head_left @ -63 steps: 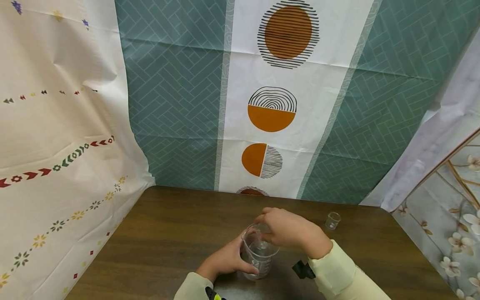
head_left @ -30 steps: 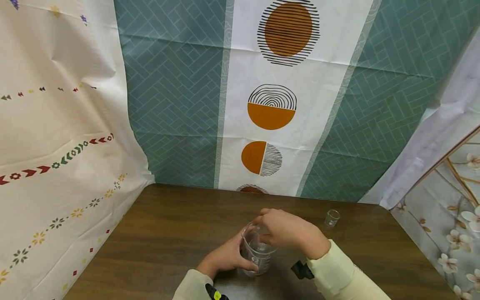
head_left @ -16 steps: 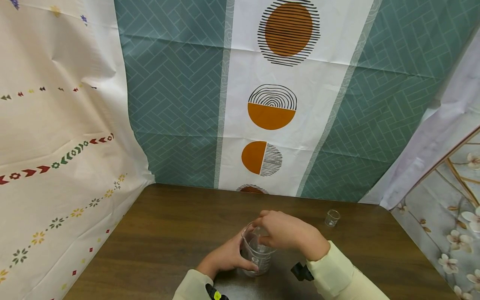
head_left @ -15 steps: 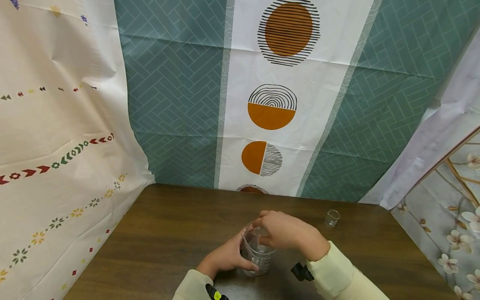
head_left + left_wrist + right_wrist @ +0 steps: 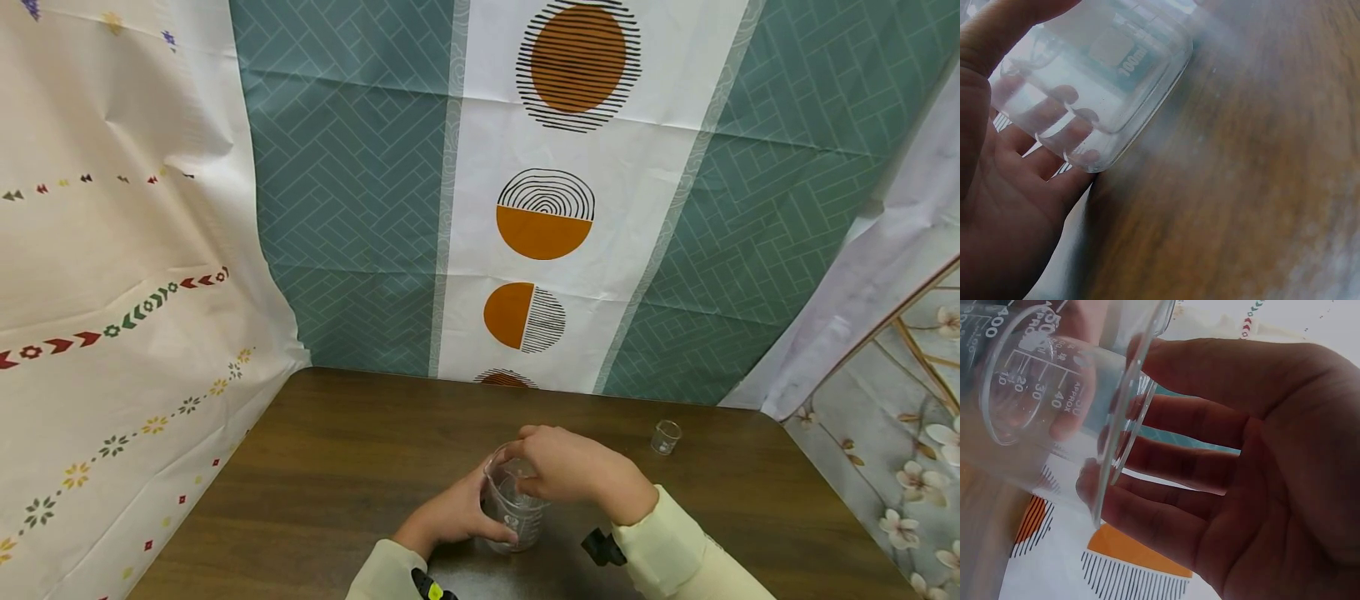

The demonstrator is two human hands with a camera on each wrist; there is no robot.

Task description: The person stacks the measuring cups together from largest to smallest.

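A large clear glass beaker (image 5: 519,530) with white graduations stands on the table. My left hand (image 5: 456,510) wraps round its side, thumb in front and fingers behind; in the left wrist view those fingers (image 5: 1079,181) show along the glass (image 5: 1138,87) near its base. From above, my right hand (image 5: 572,468) reaches over the mouth. The right wrist view shows a smaller beaker (image 5: 1041,394), marked 10 to 50, inside the large one. Its rim is pinched between the right thumb and fingers (image 5: 1179,415). The head view mostly hides this inner beaker.
Toward the back right of the brown wooden table (image 5: 360,450) stands another small glass beaker (image 5: 665,437). A teal and white patterned curtain (image 5: 352,208) hangs behind the table, with a cream cloth (image 5: 112,292) at the left.
My right hand has sunk slightly toward the large beaker's mouth, and the inner beaker with it. The left hand keeps its grip in place.
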